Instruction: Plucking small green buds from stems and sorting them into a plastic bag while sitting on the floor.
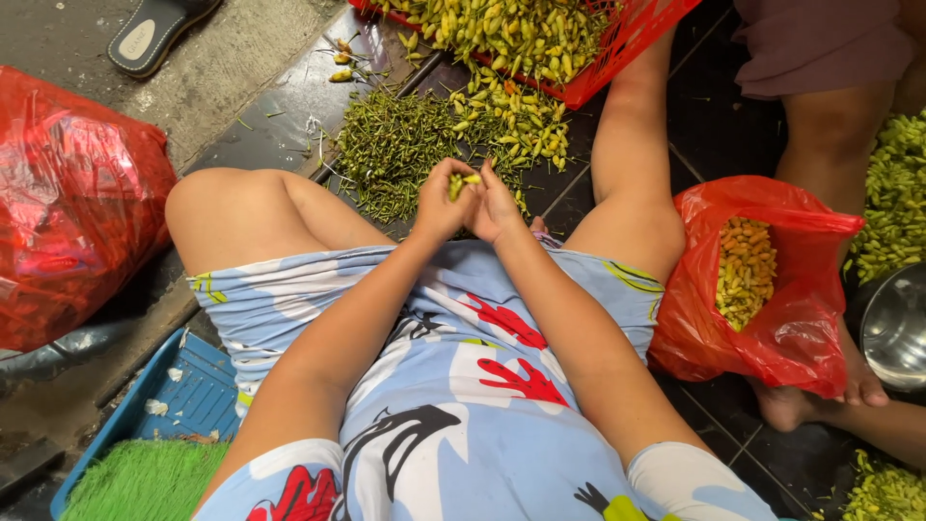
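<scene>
Chili pepper (467, 180), small and yellow-green, sits pinched between the fingertips of both hands, held above the lap and just near of the stem pile. The left hand (441, 201) closes its fingers on the pepper from the left, and the right hand (497, 205) closes on it from the right, the two hands touching each other (how much of the pepper is hidden inside them cannot be told).

Just beyond the hands, on the dark tiled floor (709, 125), lies a heap of thin green stems (391, 145), and to its right a scatter of loose yellow-green peppers (516, 116). Farther off stands a red plastic crate (617, 48) heaped with more of the same peppers.

To the right, near the person's knee, an open red plastic bag (772, 318) holds orange and yellow peppers. Another person's leg (820, 125) and foot are at the far right, beside a metal bowl (892, 328) and more green peppers (897, 193).

On the left a full red bag (68, 193) rests on the concrete, with a sandal (154, 34) farther away and a blue tray (183, 391) close by.
</scene>
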